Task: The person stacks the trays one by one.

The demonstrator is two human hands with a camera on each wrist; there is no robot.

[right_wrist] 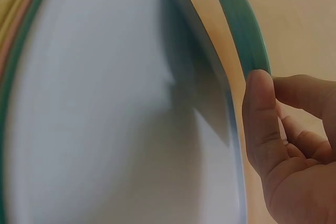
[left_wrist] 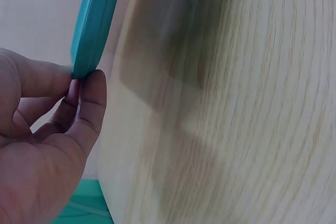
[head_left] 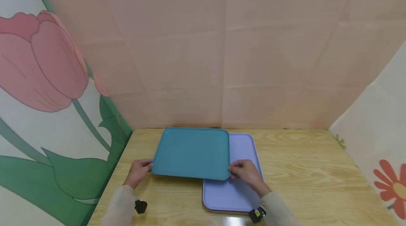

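A teal rectangular tray (head_left: 191, 154) is held between both hands, raised over the table. My left hand (head_left: 138, 172) pinches its left edge near the front corner, and in the left wrist view a gap shows between the tray's rim (left_wrist: 97, 24) and the wood. At the near right corner, my right hand (head_left: 248, 174) grips the rim between thumb and fingers. Underneath lies a lavender tray (head_left: 231, 196), partly covered by the teal one in the head view. Green, orange and yellow edges (right_wrist: 11, 61) show beneath the lavender tray in the right wrist view.
The light wooden table (head_left: 311, 176) runs back to a plain pinkish backdrop (head_left: 222, 60). A tulip-print panel (head_left: 57, 67) borders the left side, and a white panel with a red flower (head_left: 391, 183) borders the right. Each wrist wears a small black device (head_left: 141, 206).
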